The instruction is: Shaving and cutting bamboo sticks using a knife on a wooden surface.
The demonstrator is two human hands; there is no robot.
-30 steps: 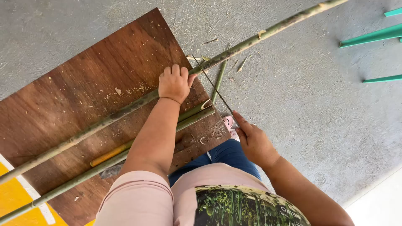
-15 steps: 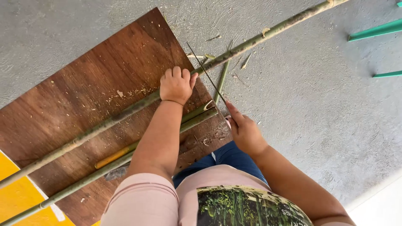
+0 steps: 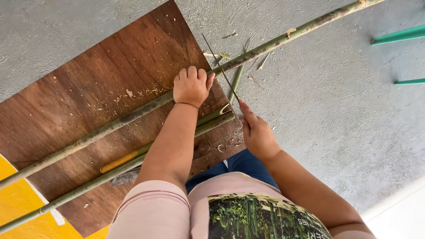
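Standing right next to this and it's all bamboo and sawdust. The left hand (image 3: pixel 191 86) is balled into a fist around a long green bamboo pole (image 3: pixel 265 46), pinning it where it crosses the edge of a dark brown wooden board (image 3: pixel 102 71). The pole is round, mottled green and brown with knobby joints, and runs diagonally from the lower left over the board and well out across the rough grey concrete floor (image 3: pixel 336 110). The right hand (image 3: pixel 256 132) is pinching a thin straight blade (image 3: pixel 220 66) by its near end, fingers closed on it, the blade angled up across the pole just beside the left fist. Two more bamboo pieces (image 3: pixel 133 161) lie on the board nearer the person, one split and hollow at the end, one with a yellowish stretch. The board is scuffed and dusted with pale shavings (image 3: pixel 133 93). Smooth green metal bars (image 3: pixel 398 34) poke in at the far right edge.
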